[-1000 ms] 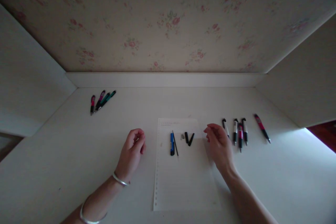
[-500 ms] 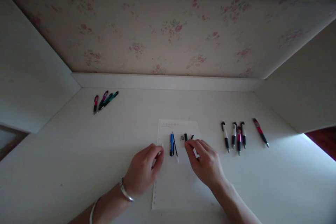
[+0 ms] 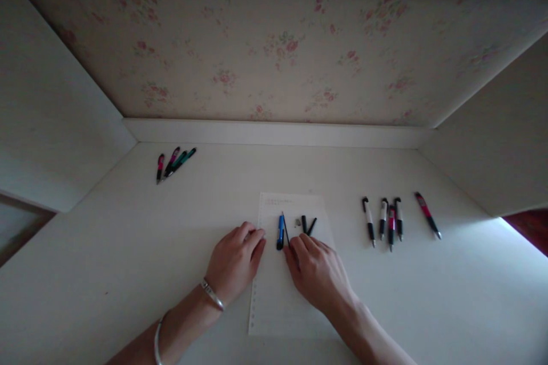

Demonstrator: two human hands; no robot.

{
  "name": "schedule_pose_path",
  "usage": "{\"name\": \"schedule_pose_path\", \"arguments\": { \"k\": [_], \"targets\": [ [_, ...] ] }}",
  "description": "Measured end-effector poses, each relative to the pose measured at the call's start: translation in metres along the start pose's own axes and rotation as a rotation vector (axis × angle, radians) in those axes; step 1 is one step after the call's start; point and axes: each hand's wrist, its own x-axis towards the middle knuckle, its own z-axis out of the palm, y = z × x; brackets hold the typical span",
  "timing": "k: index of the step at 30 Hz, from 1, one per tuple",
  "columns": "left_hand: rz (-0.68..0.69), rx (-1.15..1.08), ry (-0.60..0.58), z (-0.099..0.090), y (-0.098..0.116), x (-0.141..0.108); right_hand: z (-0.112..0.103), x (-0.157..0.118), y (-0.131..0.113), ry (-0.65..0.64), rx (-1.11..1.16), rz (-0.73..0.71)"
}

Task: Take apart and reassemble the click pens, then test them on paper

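A sheet of paper point(image 3: 278, 308) with holes down its left side lies on the desk. On it are a blue pen barrel point(image 3: 280, 231), a thin dark refill point(image 3: 286, 229), small metallic bits point(image 3: 297, 222) and two black pieces, one upright in view point(image 3: 303, 223) and one slanted point(image 3: 312, 226). My right hand point(image 3: 317, 274) has its fingers closed at the lower end of the refill. My left hand point(image 3: 235, 262) rests at the paper's left edge, fingertips pressed together; whatever they may hold is too small to make out.
Several pens point(image 3: 175, 164) lie at the back left of the white desk point(image 3: 128, 251). Several white and pink pens point(image 3: 391, 225) lie at the right, with a red and black pen point(image 3: 427, 215) beyond them. A floral panel point(image 3: 278, 51) stands behind.
My right hand has moved left from the black pieces to the refill, uncovering both pieces. The refill now stands slightly further up the paper. My left hand has barely moved.
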Motion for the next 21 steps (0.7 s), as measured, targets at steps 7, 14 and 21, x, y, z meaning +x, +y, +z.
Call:
{"name": "schedule_pose_path", "arguments": {
  "k": [7,14,21],
  "targets": [
    [-0.007,-0.001,0.015,0.001,0.000,0.001,-0.002,0.007,-0.015,-0.086,-0.178,0.069],
    [-0.033,-0.046,0.015,-0.001,0.002,0.001,-0.005,0.010,-0.023,-0.175,-0.276,0.121],
    [-0.042,-0.157,0.048,0.004,-0.002,0.000,-0.003,0.012,-0.024,-0.177,-0.218,0.229]
  ]
}}
